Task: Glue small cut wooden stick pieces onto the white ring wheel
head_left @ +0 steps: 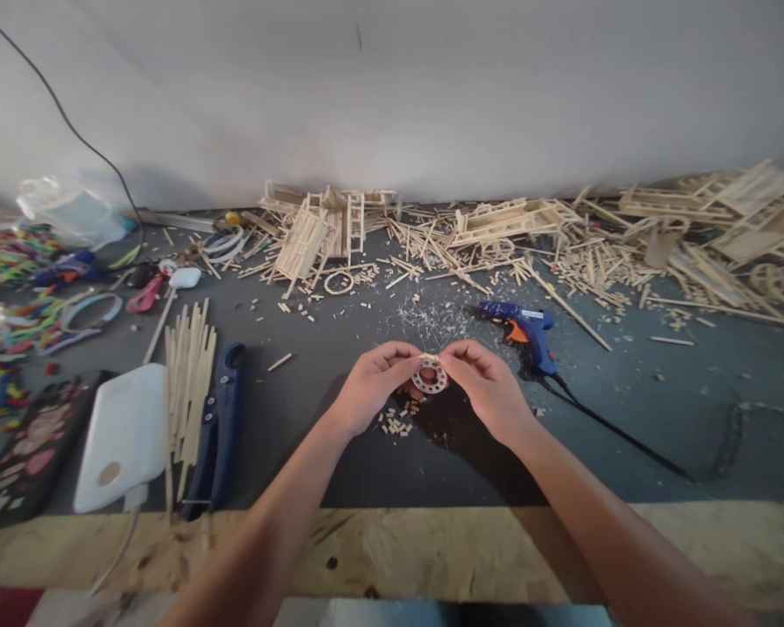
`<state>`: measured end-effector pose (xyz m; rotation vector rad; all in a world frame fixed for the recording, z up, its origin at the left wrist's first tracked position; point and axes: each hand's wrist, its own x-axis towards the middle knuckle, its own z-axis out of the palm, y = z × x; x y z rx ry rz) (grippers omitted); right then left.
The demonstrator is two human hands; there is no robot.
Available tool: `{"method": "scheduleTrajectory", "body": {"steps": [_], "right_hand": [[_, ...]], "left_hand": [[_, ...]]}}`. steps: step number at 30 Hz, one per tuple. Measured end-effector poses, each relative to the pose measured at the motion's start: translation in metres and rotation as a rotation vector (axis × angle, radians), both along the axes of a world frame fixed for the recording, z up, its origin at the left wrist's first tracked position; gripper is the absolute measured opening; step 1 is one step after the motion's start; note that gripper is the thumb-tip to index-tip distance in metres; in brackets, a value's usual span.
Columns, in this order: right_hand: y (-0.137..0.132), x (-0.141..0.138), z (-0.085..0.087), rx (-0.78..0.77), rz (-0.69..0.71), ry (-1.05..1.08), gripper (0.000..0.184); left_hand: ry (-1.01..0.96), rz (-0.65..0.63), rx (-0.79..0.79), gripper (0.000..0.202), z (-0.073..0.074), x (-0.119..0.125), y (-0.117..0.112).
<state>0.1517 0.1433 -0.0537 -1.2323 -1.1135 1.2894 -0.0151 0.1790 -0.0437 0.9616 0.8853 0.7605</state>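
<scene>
Between my two hands is a small pale ring with holes around its band (429, 387), held just above the dark mat. My left hand (377, 376) pinches its upper left edge with thumb and forefinger. On the upper right edge, my right hand (487, 383) pinches in the same way. Tiny pale wooden bits show at the ring's top between the fingertips, though the fingers partly hide them. Short cut stick pieces (395, 423) lie below the ring. To the right of my right hand rests a blue glue gun (526, 329) with an orange trigger.
Small wooden stick structures (320, 231) and loose sticks line the wall. On the left lie blue-handled cutters (223, 427), a bundle of sticks (188, 374), a white power bank (123, 440), a dark patterned case (32, 444) and colourful strips (6, 326). The glue gun's black cord (627, 440) runs right.
</scene>
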Motion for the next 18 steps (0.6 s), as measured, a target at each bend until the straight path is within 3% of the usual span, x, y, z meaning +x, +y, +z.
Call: {"method": "scheduleTrajectory", "body": {"steps": [14, 18], "right_hand": [[-0.0009, -0.0033, 0.0006, -0.026, -0.006, 0.006, 0.014], [-0.0019, -0.0047, 0.0011, -0.017, 0.0, -0.005, 0.014]], "left_hand": [[-0.012, 0.038, 0.034, 0.017, 0.0001, 0.0025, -0.0004], [-0.044, 0.032, 0.026, 0.024, -0.0005, 0.0021, -0.001]]}}
